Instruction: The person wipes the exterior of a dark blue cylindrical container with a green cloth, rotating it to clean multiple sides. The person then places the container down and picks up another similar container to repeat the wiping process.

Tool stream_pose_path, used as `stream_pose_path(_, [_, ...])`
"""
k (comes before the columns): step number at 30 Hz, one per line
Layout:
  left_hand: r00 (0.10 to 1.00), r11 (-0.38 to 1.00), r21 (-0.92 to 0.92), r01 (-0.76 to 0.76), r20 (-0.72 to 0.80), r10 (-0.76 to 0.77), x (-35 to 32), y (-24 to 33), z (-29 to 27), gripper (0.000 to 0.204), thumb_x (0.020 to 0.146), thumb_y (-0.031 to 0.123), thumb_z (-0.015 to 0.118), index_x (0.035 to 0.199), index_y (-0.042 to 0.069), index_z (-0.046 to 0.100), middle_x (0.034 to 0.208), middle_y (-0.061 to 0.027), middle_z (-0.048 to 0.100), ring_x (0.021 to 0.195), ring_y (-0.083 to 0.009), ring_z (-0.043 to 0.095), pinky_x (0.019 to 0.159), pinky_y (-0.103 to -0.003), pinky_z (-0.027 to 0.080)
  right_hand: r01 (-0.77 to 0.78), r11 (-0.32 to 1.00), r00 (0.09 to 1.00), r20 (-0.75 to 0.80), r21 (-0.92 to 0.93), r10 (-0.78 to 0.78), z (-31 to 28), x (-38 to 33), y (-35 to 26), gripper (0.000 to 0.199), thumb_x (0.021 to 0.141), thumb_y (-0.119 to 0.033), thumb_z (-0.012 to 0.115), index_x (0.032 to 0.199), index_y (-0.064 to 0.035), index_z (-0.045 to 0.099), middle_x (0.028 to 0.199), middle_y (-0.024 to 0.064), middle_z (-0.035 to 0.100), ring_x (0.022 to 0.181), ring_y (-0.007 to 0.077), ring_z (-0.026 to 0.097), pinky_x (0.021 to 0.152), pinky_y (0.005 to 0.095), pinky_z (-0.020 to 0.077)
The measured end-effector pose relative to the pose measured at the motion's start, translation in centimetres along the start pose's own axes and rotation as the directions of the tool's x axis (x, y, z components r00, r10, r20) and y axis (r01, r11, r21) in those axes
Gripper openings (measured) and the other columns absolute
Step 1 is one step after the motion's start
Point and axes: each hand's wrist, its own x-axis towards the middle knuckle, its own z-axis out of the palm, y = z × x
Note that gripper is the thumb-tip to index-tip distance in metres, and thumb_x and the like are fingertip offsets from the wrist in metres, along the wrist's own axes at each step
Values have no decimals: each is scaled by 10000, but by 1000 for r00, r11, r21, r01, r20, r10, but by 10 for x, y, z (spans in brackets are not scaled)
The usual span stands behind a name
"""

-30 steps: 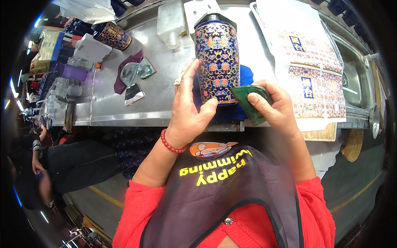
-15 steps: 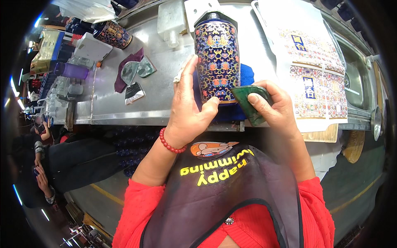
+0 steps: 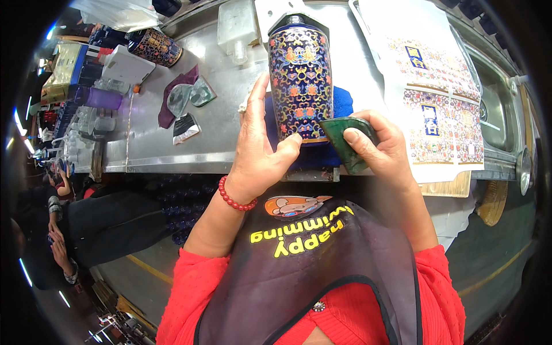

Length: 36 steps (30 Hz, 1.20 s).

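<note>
A dark blue ceramic bottle, covered in a multicoloured floral pattern, lies on a blue cloth with its neck pointing away from me. My left hand cradles its lower left side, fingers stretched along it and thumb on the surface near the base. Between the thumb and fingers of my right hand is a flat dark green scraper. Its upper left corner meets the bottle's lower right edge, or sits very near it. My left fingertips are partly hidden beside the bottle.
Printed decal sheets lie on the right, beside a metal sink. On the steel table's left are a purple cloth, more green pieces, and another patterned bottle. A clear container stands at the back. Another person's hands show far left.
The bottle and my left hand have shifted very slightly left. My right hand and the scraper have barely moved.
</note>
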Motion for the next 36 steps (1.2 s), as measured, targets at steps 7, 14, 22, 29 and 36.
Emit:
stream_pose_path(7, [995, 983, 150, -102, -1, 103, -1, 1, 1, 916, 758, 56, 687, 1538, -72, 224, 1490, -268, 386, 1372, -385, 396, 1177, -450, 290, -20, 1000, 1000, 2, 8, 20, 0, 0, 4, 170, 973, -146, 683, 1052, 1, 647, 880, -13, 646, 792, 38, 553, 716, 211, 468])
stream_pose_path(14, [987, 981, 152, -121, -83, 134, -11, -3, 7, 903, 765, 94, 685, 1526, -90, 237, 1503, -289, 362, 1405, -407, 363, 1186, -467, 270, -21, 999, 1000, -3, 27, 21, 1, -1, 4, 175, 977, -153, 680, 1052, 1, 646, 891, -10, 648, 805, 43, 554, 732, 211, 469])
stream_pose_path(22, [973, 975, 157, -156, -145, 179, -15, -5, 12, 842, 794, 124, 675, 1507, -93, 285, 1478, -292, 401, 1395, -417, 371, 1200, -500, 226, -39, 998, 999, -3, 45, 39, 1, -2, 9, 184, 979, -166, 683, 1052, -2, 642, 897, -14, 644, 811, 43, 551, 736, 213, 469])
stream_pose_path(29, [846, 627, 670, -396, 2, 532, -57, -11, 18, 400, 897, 192, 635, 1291, 138, 684, 1269, -115, 636, 1324, -346, 494, 1197, -647, 42, 14, 1000, 1000, -5, 3, -14, 1, 0, 12, 191, 982, -176, 680, 1062, -8, 636, 883, -9, 638, 792, 44, 556, 719, 209, 474])
stream_pose_path(36, [792, 361, 810, -463, 195, 579, -47, -11, 18, 385, 925, 320, 622, 1302, 273, 685, 1213, 42, 675, 1311, -238, 532, 1201, -626, -19, -28, 999, 998, -49, 24, 29, 1, -1, 22, 189, 935, -168, 707, 1011, 0, 666, 807, 81, 666, 723, 127, 608, 675, 285, 505])
